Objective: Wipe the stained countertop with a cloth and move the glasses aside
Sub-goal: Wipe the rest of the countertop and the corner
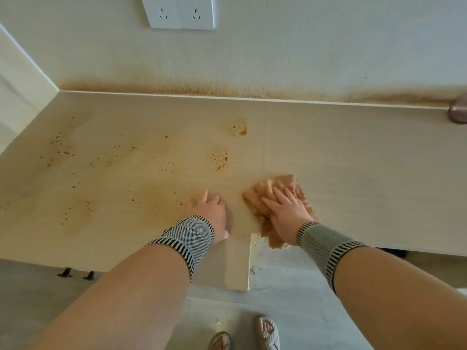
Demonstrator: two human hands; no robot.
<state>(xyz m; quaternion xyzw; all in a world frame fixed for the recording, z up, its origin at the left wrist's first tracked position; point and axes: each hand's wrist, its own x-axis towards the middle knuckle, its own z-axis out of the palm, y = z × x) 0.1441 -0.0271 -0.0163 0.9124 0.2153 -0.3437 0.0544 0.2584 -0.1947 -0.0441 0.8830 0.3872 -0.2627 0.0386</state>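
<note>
A pale wooden countertop fills the middle of the head view, with orange-brown stains spattered over its left half. My right hand presses flat on an orange cloth near the counter's front edge. My left hand rests flat on the bare counter just left of the cloth, fingers spread, holding nothing. At the far right edge sits a rounded pinkish object, cut off by the frame; I cannot tell whether it is a glass.
The wall behind carries a brown stain band along the counter's back edge and white power sockets higher up. A side panel closes the left end. Below are grey floor and my sandalled feet.
</note>
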